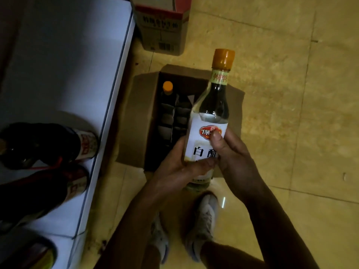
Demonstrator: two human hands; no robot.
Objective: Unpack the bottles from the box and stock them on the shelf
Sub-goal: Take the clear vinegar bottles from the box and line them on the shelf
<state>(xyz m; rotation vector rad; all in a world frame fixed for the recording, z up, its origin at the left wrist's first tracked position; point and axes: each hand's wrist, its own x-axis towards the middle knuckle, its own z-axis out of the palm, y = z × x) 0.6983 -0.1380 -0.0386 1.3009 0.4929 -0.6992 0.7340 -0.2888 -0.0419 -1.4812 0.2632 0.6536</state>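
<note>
Bottle (210,117) upright over the box (136,121), left hand (174,164) and right hand (233,158) tight around it.

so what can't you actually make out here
Head view:
- Base and lower label of the held bottle: covered by the left hand and right hand.
- Near cells of the open box: dark, behind that bottle and the hands; only one orange-capped bottle shows.
- The dark bottles on the shelf: dim, cut by the left edge.
- The second box: cut by the top edge, print blurred.
</note>
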